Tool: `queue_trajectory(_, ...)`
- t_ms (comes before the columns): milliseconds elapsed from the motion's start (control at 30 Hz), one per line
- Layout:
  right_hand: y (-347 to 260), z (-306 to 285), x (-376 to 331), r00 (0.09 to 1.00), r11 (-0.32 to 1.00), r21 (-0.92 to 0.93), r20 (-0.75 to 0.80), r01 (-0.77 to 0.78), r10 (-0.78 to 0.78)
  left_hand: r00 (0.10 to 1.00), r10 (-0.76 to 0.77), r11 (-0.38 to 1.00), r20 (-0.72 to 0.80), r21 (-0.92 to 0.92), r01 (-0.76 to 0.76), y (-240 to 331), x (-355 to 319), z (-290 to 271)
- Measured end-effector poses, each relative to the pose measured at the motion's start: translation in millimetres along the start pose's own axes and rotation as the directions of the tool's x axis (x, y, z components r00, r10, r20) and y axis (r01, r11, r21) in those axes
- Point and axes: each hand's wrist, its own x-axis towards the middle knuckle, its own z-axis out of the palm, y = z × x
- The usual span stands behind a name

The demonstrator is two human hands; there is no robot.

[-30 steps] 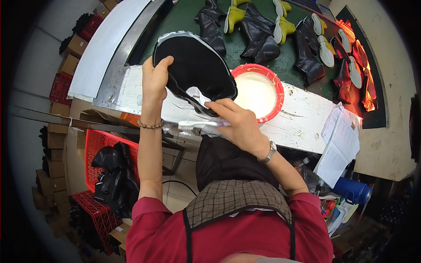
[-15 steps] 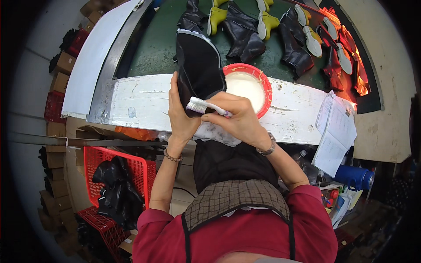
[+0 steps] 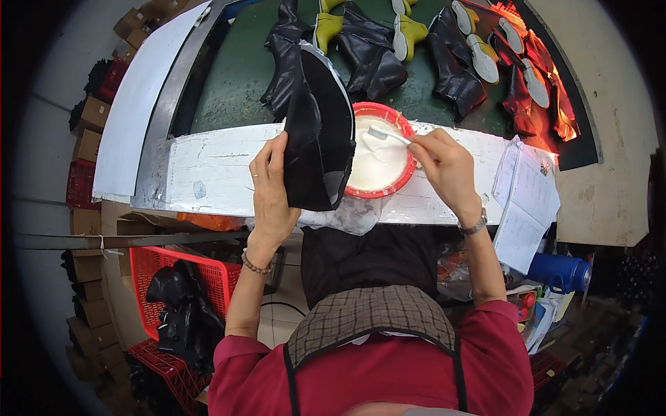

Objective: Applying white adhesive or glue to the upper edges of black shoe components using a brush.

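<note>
My left hand is wrapped round a black leather boot upper, held up over the white bench with its dark lining showing and a white-coated edge along the far side. A white toothbrush is pinched in my right hand. Its bristle head rests in the creamy white paste inside a red-rimmed tub. The tub stands on the bench just right of the boot upper, which hides part of its left side.
Beyond the white bench, a green belt carries black boot uppers and yellow-and-white soles. Red-orange light falls at its right end. Papers hang over the bench edge above a blue flask. At left, a red crate holds black pieces.
My right hand has moved the toothbrush right, from the boot upper into the tub's paste. My left hand has turned the upper, showing more of its length. The whole view has shifted slightly.
</note>
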Motion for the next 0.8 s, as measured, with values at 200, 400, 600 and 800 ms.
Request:
queue_trajectory(200, -13.4, -10.8, 0.0, 0.995, 0.949, 0.300, -0.069, 0.094, -0.077, 0.998, 0.057, 0.994, 0.034, -0.097, -0.053, 15.4, 1.3, -5.7)
queue_trajectory(400, 10.2, -16.5, 28.7, 0.984, 0.967, 0.239, -0.169, 0.089, -0.048, 0.975, 0.217, 0.951, 0.047, -0.236, -0.200, 6.8, -16.5, -5.9)
queue_trajectory(600, 6.1, -19.2, 39.1, 0.986, 0.938, 0.312, -0.121, 0.149, -0.116, 0.995, 0.086, 0.975, 0.052, -0.211, -0.073, 18.7, -5.6, -11.5)
queue_trajectory(800, -9.2, -9.9, -0.7, 0.986, 0.893, 0.420, -0.078, 0.164, -0.144, 0.999, -0.033, 0.979, 0.022, -0.200, 0.037, 27.8, 14.8, -9.7)
